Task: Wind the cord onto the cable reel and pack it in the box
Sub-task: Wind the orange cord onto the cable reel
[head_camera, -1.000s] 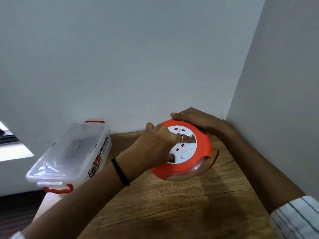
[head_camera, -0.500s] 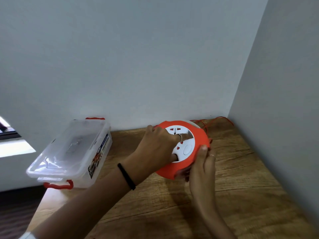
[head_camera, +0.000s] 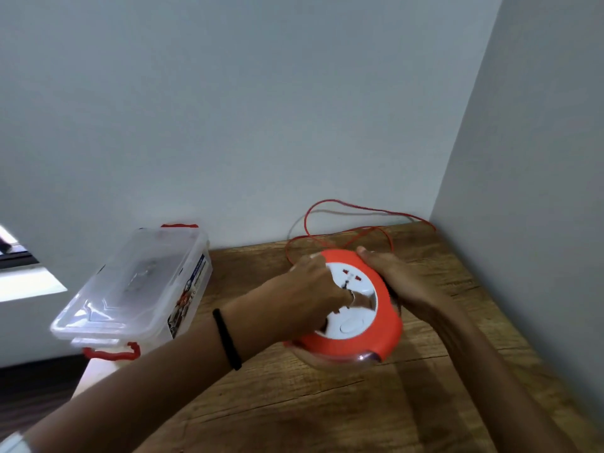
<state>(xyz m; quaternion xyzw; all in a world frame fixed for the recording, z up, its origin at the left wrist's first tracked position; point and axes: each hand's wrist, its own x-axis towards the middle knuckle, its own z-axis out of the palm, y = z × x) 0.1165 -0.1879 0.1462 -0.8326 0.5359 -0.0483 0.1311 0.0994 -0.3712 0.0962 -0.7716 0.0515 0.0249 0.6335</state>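
Near the corner: the wooden bench (head_camera: 327, 403) meets two plain gray walls.
Reel: the round orange cable reel (head_camera: 356, 308) sits on the bench, close to the back. It has a white middle with plug holes and a clear bottom part.
Left hand: the left hand (head_camera: 310, 289) lies on top of the reel. Its fingers curl down into the white middle and grip there. One finger wears a ring.
Right hand: the right hand (head_camera: 395, 279) wraps round the far right edge of the reel. Its fingers bend over the orange rim and hold it.
Cord: the thin red cord (head_camera: 346, 204) is loose. It loops up against the back wall and lies on the bench behind the reel.
Box: the clear plastic box (head_camera: 137, 282) sits at the left end of the bench, well apart from the reel. Its lid is on. It has red clips at the front and the back, and a sticker on its side.
Wrist: a black band (head_camera: 227, 338) goes round the left wrist.
Sleeve: a bit of pale sleeve (head_camera: 13, 444) shows at the bottom left.
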